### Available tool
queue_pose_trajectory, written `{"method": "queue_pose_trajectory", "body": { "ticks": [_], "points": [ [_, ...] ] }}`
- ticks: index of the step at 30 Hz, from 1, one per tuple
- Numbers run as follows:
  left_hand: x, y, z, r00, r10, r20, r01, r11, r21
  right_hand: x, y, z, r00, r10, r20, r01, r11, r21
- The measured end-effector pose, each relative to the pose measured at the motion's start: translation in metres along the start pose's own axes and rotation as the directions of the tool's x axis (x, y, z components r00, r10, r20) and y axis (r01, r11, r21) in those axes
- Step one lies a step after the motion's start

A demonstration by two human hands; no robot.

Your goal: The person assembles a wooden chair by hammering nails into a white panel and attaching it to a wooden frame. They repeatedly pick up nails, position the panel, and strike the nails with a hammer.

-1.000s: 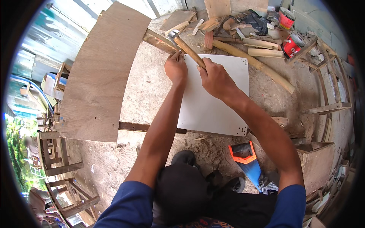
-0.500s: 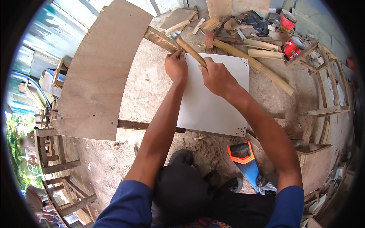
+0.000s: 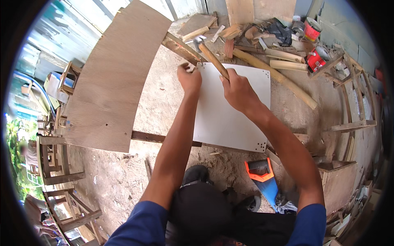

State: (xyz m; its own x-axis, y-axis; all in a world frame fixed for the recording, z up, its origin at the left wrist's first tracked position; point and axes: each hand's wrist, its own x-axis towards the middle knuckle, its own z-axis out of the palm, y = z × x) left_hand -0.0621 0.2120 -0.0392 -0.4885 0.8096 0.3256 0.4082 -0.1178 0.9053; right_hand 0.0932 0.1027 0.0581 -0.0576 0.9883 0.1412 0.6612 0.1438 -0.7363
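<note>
- Hammer point(image 3: 213, 59) gripped by right hand point(image 3: 238, 88) above white board point(image 3: 230, 117).
- Left hand point(image 3: 190, 78) loosely parted, seemingly empty, drawn back from the board's far-left corner.
- Corner left unheld beside wooden bar point(image 3: 180, 48); hammer's path apparently cleared.

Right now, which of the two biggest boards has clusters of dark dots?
The white board beneath the right hand; the brown board, on the left, shows none.
</note>
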Motion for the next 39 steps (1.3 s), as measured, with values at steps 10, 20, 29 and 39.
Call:
{"method": "queue_pose_trajectory", "body": {
  "ticks": [10, 20, 29, 39],
  "points": [
    [-0.012, 0.056, -0.033, 0.788, -0.464, 0.405, 0.197, 0.813, 0.548, -0.003, -0.010, -0.010, 1.000, 0.006, 0.002, -0.006, 1.000, -0.022],
    [-0.016, 0.047, -0.030, 0.827, -0.402, 0.392, 0.157, 0.836, 0.526, 0.000, -0.028, -0.009, 0.994, -0.091, -0.061, 0.090, 0.996, -0.029],
    [-0.016, 0.049, -0.030, 0.831, -0.399, 0.387, 0.160, 0.838, 0.522, -0.007, -0.012, 0.002, 0.994, -0.081, -0.067, 0.079, 0.996, -0.033],
    [-0.016, 0.050, -0.033, 0.815, -0.394, 0.424, 0.143, 0.847, 0.512, -0.003, -0.013, -0.004, 0.966, -0.182, -0.183, 0.202, 0.974, 0.100]
  ]
}}
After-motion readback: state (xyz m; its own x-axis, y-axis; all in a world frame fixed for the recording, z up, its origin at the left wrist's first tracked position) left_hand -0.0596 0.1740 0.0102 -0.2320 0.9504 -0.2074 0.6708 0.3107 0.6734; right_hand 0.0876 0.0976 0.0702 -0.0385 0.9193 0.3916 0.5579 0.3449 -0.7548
